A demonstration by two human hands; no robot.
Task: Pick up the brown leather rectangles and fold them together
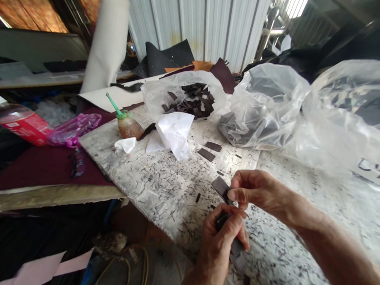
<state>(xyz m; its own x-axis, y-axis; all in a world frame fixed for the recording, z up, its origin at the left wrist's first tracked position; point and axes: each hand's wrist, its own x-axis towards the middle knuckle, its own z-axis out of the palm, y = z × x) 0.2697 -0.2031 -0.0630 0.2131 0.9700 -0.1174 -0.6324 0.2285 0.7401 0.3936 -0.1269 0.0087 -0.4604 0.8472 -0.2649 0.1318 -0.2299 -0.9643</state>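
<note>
Our right hand [254, 192] pinches a thin dark leather strip [221, 187] just above the scarred counter [161, 179]; our left hand [220, 238] closes around its lower end. It looks light and floppy, best gripped by its edges.

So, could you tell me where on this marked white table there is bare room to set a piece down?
The table is free between the glue bottle and the left hand, and right of the right hand. It is crowded along the back with plastic bags, white paper and loose dark pieces.
</note>
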